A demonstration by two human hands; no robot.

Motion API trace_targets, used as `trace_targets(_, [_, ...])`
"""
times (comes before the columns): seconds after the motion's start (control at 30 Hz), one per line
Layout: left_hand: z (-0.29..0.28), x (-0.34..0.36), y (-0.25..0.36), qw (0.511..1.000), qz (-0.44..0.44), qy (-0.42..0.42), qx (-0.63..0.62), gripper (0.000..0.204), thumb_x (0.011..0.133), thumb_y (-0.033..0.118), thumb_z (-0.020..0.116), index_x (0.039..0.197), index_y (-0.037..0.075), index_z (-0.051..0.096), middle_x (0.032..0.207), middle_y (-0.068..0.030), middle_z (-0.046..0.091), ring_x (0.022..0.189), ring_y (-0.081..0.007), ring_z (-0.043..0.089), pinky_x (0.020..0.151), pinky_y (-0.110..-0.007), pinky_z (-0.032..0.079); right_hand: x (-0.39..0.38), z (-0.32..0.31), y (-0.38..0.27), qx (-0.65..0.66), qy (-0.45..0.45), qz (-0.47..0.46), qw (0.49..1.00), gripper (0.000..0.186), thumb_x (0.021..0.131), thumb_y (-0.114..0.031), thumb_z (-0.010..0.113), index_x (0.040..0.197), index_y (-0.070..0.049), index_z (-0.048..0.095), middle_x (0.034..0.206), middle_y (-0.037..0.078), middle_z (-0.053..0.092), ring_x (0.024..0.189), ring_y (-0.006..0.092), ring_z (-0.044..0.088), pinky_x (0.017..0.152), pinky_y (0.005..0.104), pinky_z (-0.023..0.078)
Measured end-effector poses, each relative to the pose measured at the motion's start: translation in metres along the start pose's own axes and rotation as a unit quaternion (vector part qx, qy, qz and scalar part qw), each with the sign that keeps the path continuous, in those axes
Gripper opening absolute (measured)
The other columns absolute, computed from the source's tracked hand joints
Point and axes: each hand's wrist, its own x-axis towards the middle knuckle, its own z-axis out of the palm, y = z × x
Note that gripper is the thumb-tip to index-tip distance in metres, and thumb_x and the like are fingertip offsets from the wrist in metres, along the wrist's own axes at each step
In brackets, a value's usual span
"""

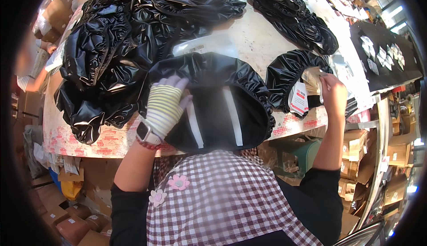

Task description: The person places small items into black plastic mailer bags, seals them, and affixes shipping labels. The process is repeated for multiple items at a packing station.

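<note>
In front of me lies a shiny black cover point(213, 112) with a gathered elastic edge and two white strips across its dark inner side. My left hand point(168, 103), in a striped knit glove, rests on its left rim with the fingers stretched out and the thumb apart. To the right, my bare right hand point(332, 90) pinches a brownish, partly see-through packet point(313, 79) at its edge. The packet is over a smaller gathered black cover point(280, 74). White and red printed cards point(299, 99) lie on that cover, just left of the hand.
A big heap of black covers point(115, 46) fills the table's left side; more covers point(298, 19) lie at the far right. A clear plastic bag point(204, 45) is behind the front cover. Another person's arm point(38, 81) shows at left. Cardboard boxes point(75, 223) stand below the table.
</note>
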Motion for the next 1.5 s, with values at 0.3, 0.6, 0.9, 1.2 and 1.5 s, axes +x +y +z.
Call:
trace_targets(0.3, [-0.013, 0.028, 0.019, 0.983, 0.045, 0.128, -0.127, 0.023, 0.088, 0.007, 0.072, 0.111, 0.005, 0.072, 0.104, -0.0134, 0.071, 0.097, -0.0356, 0.067, 0.087, -0.045, 0.051, -0.067, 0.103, -0.217, 0.155, -0.029, -0.458, 0.875, 0.025, 0.081, -0.011, 0.065, 0.096, 0.009, 0.071, 0.116, 0.027, 0.069, 0.108, 0.0377, 0.068, 0.097, 0.0439, 0.056])
trace_targets(0.6, [0.017, -0.054, -0.009, 0.937, -0.263, 0.213, -0.086, 0.052, 0.085, 0.022, 0.086, 0.124, 0.000, 0.061, 0.120, -0.0175, 0.065, 0.105, -0.0297, 0.064, 0.091, -0.041, 0.052, -0.046, 0.130, -0.221, 0.175, -0.101, -0.366, 0.908, 0.027, 0.087, -0.010, 0.062, 0.112, 0.000, 0.064, 0.126, 0.018, 0.067, 0.106, 0.0300, 0.070, 0.089, 0.0372, 0.060])
trace_targets(0.9, [0.016, -0.040, 0.005, 0.809, -0.248, 0.213, -0.488, 0.025, 0.095, 0.011, 0.072, 0.113, 0.001, 0.056, 0.100, -0.0053, 0.062, 0.090, -0.0146, 0.056, 0.084, -0.029, 0.049, -0.035, 0.138, -0.218, 0.192, -0.119, -0.361, 0.905, 0.026, 0.088, -0.008, 0.061, 0.113, 0.000, 0.065, 0.125, 0.017, 0.068, 0.110, 0.0291, 0.070, 0.088, 0.0374, 0.061])
trace_targets(1.2, [-0.006, -0.054, 0.011, 0.769, -0.256, 0.299, -0.504, 0.021, 0.096, -0.005, 0.064, 0.116, 0.001, 0.060, 0.107, -0.0031, 0.064, 0.099, -0.0094, 0.057, 0.092, -0.024, 0.047, -0.025, 0.146, -0.240, 0.127, -0.121, -0.350, 0.920, 0.028, 0.087, -0.009, 0.059, 0.114, -0.001, 0.064, 0.110, 0.017, 0.067, 0.108, 0.0329, 0.067, 0.094, 0.0409, 0.056])
trace_targets(1.5, [-0.014, -0.061, 0.008, 0.842, -0.194, 0.283, -0.416, 0.026, 0.085, -0.003, 0.069, 0.107, 0.004, 0.058, 0.114, -0.0073, 0.054, 0.103, -0.0184, 0.054, 0.093, -0.033, 0.045, 0.001, 0.084, -0.233, 0.262, -0.003, -0.156, 0.952, 0.056, 0.089, -0.019, 0.073, 0.139, -0.004, 0.052, 0.156, 0.021, 0.048, 0.144, 0.0418, 0.045, 0.119, 0.0555, 0.033])
